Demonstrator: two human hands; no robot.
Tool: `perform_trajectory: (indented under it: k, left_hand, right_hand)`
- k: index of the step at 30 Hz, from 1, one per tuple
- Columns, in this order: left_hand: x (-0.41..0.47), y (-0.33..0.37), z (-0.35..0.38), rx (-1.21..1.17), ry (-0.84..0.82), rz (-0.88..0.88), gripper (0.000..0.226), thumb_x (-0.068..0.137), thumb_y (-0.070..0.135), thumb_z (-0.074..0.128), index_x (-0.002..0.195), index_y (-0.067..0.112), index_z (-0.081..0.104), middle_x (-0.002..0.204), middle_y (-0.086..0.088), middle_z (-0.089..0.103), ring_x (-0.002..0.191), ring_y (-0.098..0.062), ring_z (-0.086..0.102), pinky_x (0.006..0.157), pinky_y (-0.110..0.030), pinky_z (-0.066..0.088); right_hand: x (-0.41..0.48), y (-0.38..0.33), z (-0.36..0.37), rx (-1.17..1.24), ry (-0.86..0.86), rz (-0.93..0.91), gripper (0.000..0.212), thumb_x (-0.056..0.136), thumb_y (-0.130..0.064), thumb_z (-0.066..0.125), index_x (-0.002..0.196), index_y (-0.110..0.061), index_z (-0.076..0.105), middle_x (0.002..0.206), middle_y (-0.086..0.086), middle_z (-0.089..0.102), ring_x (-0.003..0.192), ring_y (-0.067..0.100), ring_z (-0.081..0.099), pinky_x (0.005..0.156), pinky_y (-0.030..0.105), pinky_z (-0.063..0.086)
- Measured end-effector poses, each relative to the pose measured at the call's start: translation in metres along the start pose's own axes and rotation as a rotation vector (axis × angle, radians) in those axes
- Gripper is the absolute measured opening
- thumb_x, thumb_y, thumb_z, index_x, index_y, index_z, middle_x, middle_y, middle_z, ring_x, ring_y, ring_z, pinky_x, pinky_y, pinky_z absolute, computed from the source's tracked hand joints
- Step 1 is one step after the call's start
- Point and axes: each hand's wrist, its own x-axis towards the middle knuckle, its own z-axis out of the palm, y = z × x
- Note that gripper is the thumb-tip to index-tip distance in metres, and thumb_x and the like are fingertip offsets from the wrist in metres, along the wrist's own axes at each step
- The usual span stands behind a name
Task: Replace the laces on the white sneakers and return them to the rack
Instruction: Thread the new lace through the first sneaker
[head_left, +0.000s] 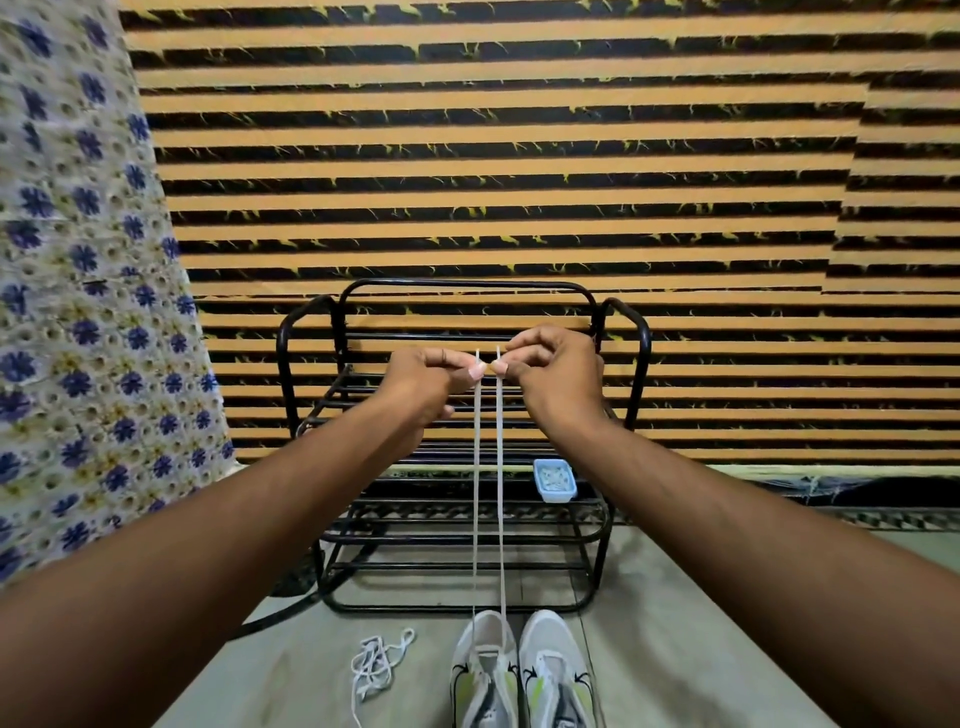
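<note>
Closest, on the floor: white sneakers (522, 675) side by side, a tangled lace (374, 670) lying just left of them. From the left sneaker, two strands of a stretched lace (476, 493) going straight up, one end pinched in the left hand (431, 382), the other pinched in the right hand (556, 374), thumbs nearly touching. Behind, black rack (332, 530) carrying a small blue box (554, 480), then striped wall (519, 156).
</note>
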Motion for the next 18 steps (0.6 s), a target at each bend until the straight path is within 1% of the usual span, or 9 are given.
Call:
perform_trajectory:
  k: [3, 8, 15, 18]
  left_hand:
    - [-0.0001, -0.0001, 0.0002, 0.001, -0.007, 0.008, 0.009, 0.088, 0.016, 0.080, 0.094, 0.010, 0.078, 0.101, -0.001, 0.079, 0.101, -0.017, 0.072, 0.069, -0.033, 0.050]
    - [0.0020, 0.0015, -0.0004, -0.007, 0.010, 0.000, 0.005, 0.087, 0.017, 0.081, 0.089, 0.014, 0.079, 0.098, 0.003, 0.080, 0.099, -0.013, 0.072, 0.074, -0.035, 0.048]
    - [0.0017, 0.0049, 0.0017, -0.002, 0.004, 0.016, 0.007, 0.086, 0.015, 0.082, 0.090, 0.011, 0.080, 0.099, 0.003, 0.080, 0.100, -0.014, 0.071, 0.075, -0.036, 0.048]
    - [0.0010, 0.0057, 0.0019, 0.003, -0.001, 0.027, 0.004, 0.086, 0.016, 0.082, 0.087, 0.013, 0.080, 0.098, 0.003, 0.080, 0.103, -0.016, 0.070, 0.078, -0.037, 0.050]
  right_hand:
    - [-0.0006, 0.0007, -0.0004, 0.000, -0.001, -0.004, 0.014, 0.082, -0.012, 0.081, 0.091, -0.016, 0.071, 0.073, -0.006, 0.075, 0.078, 0.001, 0.071, 0.069, 0.015, 0.045]
    - [0.0013, 0.0038, -0.0022, 0.001, 0.000, 0.002, 0.014, 0.082, -0.013, 0.081, 0.090, -0.019, 0.070, 0.073, -0.006, 0.075, 0.079, 0.001, 0.072, 0.071, 0.018, 0.046]
    - [0.0005, 0.0027, -0.0030, -0.013, -0.006, -0.008, 0.014, 0.082, -0.012, 0.081, 0.091, -0.017, 0.071, 0.072, -0.009, 0.075, 0.076, -0.003, 0.070, 0.067, 0.012, 0.044]
    - [0.0008, 0.0020, -0.0030, -0.011, 0.002, -0.008, 0.014, 0.082, -0.012, 0.081, 0.090, -0.018, 0.071, 0.071, -0.009, 0.074, 0.077, -0.002, 0.071, 0.069, 0.015, 0.046]
